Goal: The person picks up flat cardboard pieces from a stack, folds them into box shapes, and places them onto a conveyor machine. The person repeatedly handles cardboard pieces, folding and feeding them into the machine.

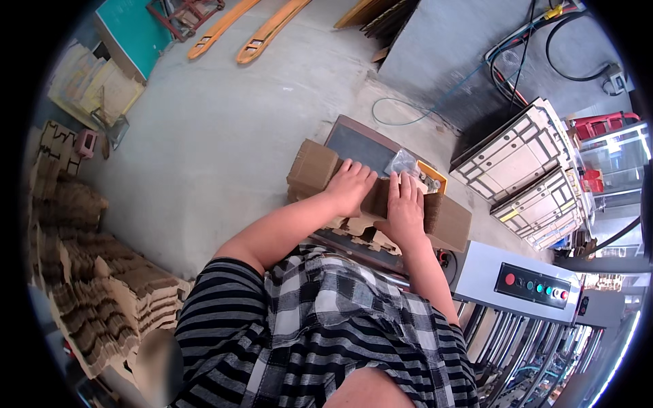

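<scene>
Our left hand (352,187) and right hand (406,211) lie on the cardboard (313,165) at the table (360,144), fingers over its top; we cannot tell whether they grip. Just beyond, our yellow bin (437,176) holds small parts (430,183), near a clear bag (402,161).

**Covered, Cropped, Blurred**

At the centre, my left hand (351,188) and right hand (405,212) hide part of the brown cardboard (447,222) under them. Just right of centre, the pieces in the yellow tray (434,170) are too small for me to identify. The orange forks (274,27) run off the top edge. At lower left, a pale patch (160,367) is blurred past recognition. On the control panel (534,299), lower right, I cannot read the fine detail.
</scene>
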`<state>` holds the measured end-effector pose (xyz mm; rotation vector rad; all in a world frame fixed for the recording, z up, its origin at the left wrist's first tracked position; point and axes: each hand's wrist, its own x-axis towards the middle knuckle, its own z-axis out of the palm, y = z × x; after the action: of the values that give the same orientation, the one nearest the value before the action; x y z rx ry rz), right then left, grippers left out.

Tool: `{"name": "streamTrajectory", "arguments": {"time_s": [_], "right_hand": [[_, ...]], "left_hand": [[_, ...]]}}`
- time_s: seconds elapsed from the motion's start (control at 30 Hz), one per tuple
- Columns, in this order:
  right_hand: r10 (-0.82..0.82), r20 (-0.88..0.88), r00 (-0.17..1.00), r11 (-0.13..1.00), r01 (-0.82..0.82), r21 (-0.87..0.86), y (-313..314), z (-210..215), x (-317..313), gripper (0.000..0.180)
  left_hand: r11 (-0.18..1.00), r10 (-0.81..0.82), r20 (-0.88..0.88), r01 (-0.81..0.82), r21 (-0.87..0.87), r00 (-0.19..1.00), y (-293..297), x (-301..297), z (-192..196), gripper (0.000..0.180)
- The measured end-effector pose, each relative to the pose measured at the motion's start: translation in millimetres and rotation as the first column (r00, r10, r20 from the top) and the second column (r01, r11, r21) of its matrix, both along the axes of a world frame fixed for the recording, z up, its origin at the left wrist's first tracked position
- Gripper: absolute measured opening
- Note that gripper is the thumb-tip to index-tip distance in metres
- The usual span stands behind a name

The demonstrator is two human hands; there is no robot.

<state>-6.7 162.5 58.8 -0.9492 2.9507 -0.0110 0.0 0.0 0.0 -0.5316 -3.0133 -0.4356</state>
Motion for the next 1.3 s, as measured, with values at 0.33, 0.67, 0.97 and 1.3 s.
{"name": "streamTrajectory", "arguments": {"time_s": [0.33, 0.67, 0.97, 1.3], "right_hand": [[-0.035, -0.031, 0.999, 0.989, 0.031, -0.145, -1.8, -17.0, -7.6, 0.073], [-0.033, -0.039, 0.999, 0.995, 0.029, -0.094, -1.2, -16.6, -11.5, 0.075], [-0.051, -0.092, 0.995, 0.991, 0.039, -0.129, 7.8, -24.3, -11.3, 0.074], [-0.043, -0.042, 0.998, 0.998, 0.041, -0.052, 8.7, -19.6, -7.1, 0.071]], "left_hand": [[0.999, 0.013, -0.045, -0.011, 0.039, 0.999, 0.9, 0.7, -8.2, 0.079], [1.0, 0.016, -0.068, -0.014, 0.027, 0.998, 2.3, 1.5, -10.1, 0.079], [0.999, -0.012, -0.045, 0.014, 0.029, 0.999, 5.1, -2.5, -4.2, 0.084], [0.999, -0.024, -0.091, 0.027, 0.037, 0.996, 4.6, 7.1, -3.2, 0.079]]}}
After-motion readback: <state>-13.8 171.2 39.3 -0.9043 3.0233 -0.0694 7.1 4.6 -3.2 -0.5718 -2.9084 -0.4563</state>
